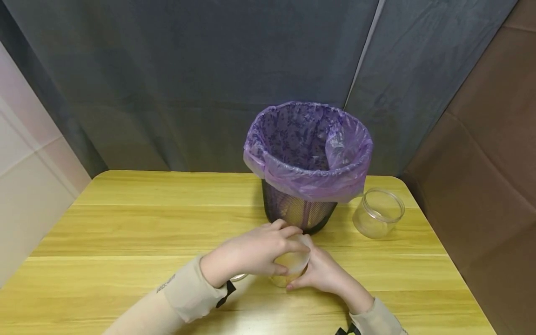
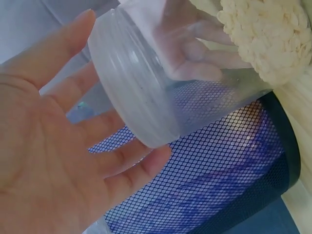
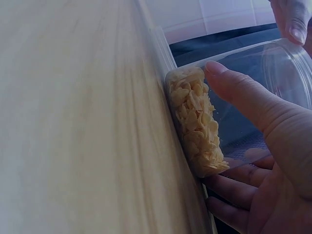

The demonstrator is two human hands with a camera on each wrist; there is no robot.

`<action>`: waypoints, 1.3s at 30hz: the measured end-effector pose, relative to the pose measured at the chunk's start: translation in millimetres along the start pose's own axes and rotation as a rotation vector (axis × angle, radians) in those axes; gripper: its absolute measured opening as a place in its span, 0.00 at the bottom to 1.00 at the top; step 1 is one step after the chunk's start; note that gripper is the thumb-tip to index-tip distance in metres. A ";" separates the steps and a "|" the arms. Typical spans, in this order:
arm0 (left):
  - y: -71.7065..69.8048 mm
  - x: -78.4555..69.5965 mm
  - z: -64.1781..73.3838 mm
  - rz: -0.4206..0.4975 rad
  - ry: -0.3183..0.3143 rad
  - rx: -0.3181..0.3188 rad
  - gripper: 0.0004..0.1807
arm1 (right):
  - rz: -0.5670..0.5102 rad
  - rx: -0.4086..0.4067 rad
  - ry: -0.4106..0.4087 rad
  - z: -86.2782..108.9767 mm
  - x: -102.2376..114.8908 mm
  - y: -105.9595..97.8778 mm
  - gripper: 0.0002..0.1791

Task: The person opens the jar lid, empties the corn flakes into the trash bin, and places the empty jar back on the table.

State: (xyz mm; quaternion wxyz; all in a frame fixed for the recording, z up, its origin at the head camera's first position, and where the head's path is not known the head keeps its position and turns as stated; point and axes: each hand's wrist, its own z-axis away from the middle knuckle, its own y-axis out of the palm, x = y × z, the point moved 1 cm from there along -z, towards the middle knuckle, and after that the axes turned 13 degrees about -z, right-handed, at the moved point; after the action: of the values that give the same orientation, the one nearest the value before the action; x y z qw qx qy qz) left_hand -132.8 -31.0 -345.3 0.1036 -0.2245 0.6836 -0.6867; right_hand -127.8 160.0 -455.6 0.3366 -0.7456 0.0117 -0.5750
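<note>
A clear plastic jar [image 3: 239, 107] stands on the table with a layer of pale, dry flakes [image 3: 195, 126] at its bottom. Its frosted screw lid [image 2: 131, 83] sits on the mouth. My left hand [image 1: 261, 249] holds that lid from above, thumb on one side and fingers on the other. Lower down, my right hand [image 1: 324, 272] grips the jar's body, its thumb [image 3: 243, 92] along the near wall and its fingers behind. In the head view my hands hide much of the jar.
Just behind the jar rises a black mesh bin [image 1: 293, 204] lined with a purple plastic bag [image 1: 310, 184]. To its right is an open clear jar [image 1: 378, 216]. A clear round rim [image 1: 239, 277] shows partly beneath my left wrist. Dark curtains [image 1: 188, 83] hang behind the wooden table [image 1: 138, 218].
</note>
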 end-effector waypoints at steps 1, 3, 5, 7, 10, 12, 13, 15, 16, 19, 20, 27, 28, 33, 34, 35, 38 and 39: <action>0.3 -0.2 0.1 -0.006 -0.003 -0.011 0.29 | -0.006 0.000 0.000 -0.1 0.0 0.1 0.59; 1.1 -0.8 0.2 -0.015 -0.013 -0.030 0.29 | -0.011 -0.004 0.001 -0.2 0.0 0.5 0.60; 2.3 -1.4 0.2 -0.026 -0.025 -0.049 0.29 | -0.019 -0.006 0.001 -0.4 -0.4 0.8 0.61; 3.7 -2.0 0.1 -0.036 -0.041 -0.068 0.29 | -0.031 -0.008 0.000 -0.5 -0.9 1.1 0.60; 6.4 -3.1 -0.3 -0.050 -0.066 -0.104 0.29 | -0.050 -0.011 0.002 -0.3 -0.9 1.0 0.61; 8.2 -4.2 -0.7 -0.053 -0.089 -0.131 0.28 | -0.060 -0.013 0.004 -0.2 -0.9 1.0 0.61; 9.0 -4.7 -0.9 -0.054 -0.100 -0.144 0.29 | -0.065 -0.014 0.005 -0.1 -0.7 1.0 0.62; 10.9 -5.7 -1.5 -0.052 -0.124 -0.164 0.29 | -0.076 -0.018 0.008 -0.2 -0.7 1.0 0.62; 11.5 -6.2 -1.8 -0.052 -0.135 -0.171 0.30 | -0.082 -0.019 0.010 -0.3 -0.8 1.0 0.62; 13.8 -7.4 -2.6 -0.066 -0.161 -0.192 0.31 | -0.085 -0.024 0.008 -0.3 -0.5 0.9 0.61; 14.6 -7.8 -2.8 -0.073 -0.168 -0.200 0.32 | -0.083 -0.024 0.007 -0.3 -0.5 0.9 0.61; 17.6 -11.1 -2.3 -0.125 -0.213 -0.254 0.34 | -0.063 -0.019 0.006 0.4 0.5 1.0 0.61; 17.5 -11.5 -2.0 -0.130 -0.219 -0.258 0.34 | -0.061 -0.018 0.007 0.5 0.7 1.0 0.61; 16.2 -11.3 -0.2 -0.144 -0.236 -0.253 0.35 | -0.049 -0.023 0.004 0.0 0.9 1.4 0.58; 15.8 -10.9 0.3 -0.143 -0.237 -0.250 0.36 | -0.051 -0.022 0.005 -0.2 0.9 1.3 0.57; 15.4 -10.5 0.8 -0.142 -0.237 -0.245 0.36 | -0.052 -0.022 0.005 -0.4 0.7 1.4 0.56; 14.1 -9.1 1.7 -0.140 -0.234 -0.233 0.37 | -0.064 -0.021 0.012 -0.6 0.0 1.5 0.55; 13.7 -8.8 2.0 -0.139 -0.231 -0.230 0.37 | -0.065 -0.021 0.011 -0.7 -0.2 1.4 0.55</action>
State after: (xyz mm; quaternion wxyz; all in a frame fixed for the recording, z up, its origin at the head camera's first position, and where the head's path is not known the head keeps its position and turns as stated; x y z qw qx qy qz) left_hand -126.4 -29.4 -360.3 0.1075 -0.3588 0.7240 -0.5792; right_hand -128.0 158.6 -456.4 0.3099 -0.7457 -0.0046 -0.5897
